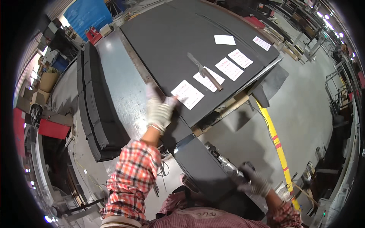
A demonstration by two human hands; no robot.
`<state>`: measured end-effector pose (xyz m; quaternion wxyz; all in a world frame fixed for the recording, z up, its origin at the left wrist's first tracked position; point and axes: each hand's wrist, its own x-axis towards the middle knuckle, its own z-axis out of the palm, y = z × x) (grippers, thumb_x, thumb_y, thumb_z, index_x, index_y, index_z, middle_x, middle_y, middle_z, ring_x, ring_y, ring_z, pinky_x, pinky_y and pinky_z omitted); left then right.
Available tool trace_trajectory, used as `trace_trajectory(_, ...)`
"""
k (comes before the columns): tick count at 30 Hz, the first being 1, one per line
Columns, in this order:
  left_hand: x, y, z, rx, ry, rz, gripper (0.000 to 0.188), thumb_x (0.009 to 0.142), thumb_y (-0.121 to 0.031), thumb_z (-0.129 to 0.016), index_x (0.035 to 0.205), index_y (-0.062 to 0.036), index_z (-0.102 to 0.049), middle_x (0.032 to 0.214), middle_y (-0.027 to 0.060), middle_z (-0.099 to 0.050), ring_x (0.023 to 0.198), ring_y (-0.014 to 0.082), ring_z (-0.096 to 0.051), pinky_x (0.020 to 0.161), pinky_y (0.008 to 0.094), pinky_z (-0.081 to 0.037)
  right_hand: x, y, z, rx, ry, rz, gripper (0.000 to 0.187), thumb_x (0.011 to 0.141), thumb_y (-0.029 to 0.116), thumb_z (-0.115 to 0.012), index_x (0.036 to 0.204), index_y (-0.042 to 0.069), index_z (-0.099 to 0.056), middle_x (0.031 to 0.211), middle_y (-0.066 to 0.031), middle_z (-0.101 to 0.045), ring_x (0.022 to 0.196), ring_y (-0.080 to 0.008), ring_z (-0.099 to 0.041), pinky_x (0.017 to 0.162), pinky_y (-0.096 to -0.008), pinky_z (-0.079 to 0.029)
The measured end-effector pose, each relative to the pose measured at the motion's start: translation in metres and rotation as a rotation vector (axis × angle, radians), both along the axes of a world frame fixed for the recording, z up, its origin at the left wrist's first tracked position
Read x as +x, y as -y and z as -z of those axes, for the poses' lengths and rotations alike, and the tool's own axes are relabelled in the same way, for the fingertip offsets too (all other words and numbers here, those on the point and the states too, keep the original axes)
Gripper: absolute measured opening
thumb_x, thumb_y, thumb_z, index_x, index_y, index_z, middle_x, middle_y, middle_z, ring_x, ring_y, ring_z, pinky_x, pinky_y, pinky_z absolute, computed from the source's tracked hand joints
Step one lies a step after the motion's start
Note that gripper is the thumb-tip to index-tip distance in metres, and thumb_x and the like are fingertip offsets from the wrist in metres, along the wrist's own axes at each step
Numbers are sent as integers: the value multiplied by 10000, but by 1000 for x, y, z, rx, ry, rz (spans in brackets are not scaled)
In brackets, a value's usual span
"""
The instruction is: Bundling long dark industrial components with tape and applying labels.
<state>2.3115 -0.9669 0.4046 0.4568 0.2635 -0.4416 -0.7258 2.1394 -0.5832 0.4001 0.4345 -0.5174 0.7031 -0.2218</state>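
My left hand (159,111), in a pale knit glove, is at the left edge of the large black sheet (167,45) on the table. Its thumb and fingers are spread, with nothing seen between them. My right hand (255,184), in a greyish glove, is low on the right, beside a long black strip (205,167) that runs from the table corner toward me. Blur hides whether its fingers grip the strip's edge. On the black sheet, a knife-like tool (209,76) with a brown handle lies across one of several white papers (187,94) with red writing.
A smooth grey metal surface (118,72) adjoins the sheet's left side, with stacked black folded sheets (99,110) beyond it. Crumpled clear plastic (231,167) lies beside the strip. Yellow tape with red marks (274,138) crosses the floor on the right. A red box (53,128) stands left.
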Motion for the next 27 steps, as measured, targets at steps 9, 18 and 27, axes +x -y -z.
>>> trace_trajectory(9, -13, -180, -56, -1269, 964, 1828, 700, 659, -430, -767, 1191, -35, -541, 1171, 180, -589, 1084, 327, -568, 888, 421, -466, 66, -46, -105, 210, -389, -216, 877, 575, 567, -777, 1230, 54, -500, 1148, -218, -539, 1026, -381, -553, 853, -461, -465)
trace_trajectory(18, 90, -81, -108, -1701, 904, 817, 726, 629, -226, -729, 1295, -133, -455, 1326, 97, -471, 1264, 236, -417, 1051, 454, -307, 110, 36, -111, 15, -480, -146, 788, 721, 574, -670, 1233, 16, -452, 938, -243, -606, 863, -386, -604, 743, -450, -492)
trace_trajectory(27, 158, 31, -98, -1603, 1674, 435, 689, 649, -169, -668, 1306, -87, -477, 1312, 163, -484, 1231, 334, -443, 1079, 438, -286, -8, 102, 75, 44, -488, 188, 486, 837, 431, -630, 1111, 32, -589, 994, -169, -652, 883, -310, -629, 788, -385, -495)
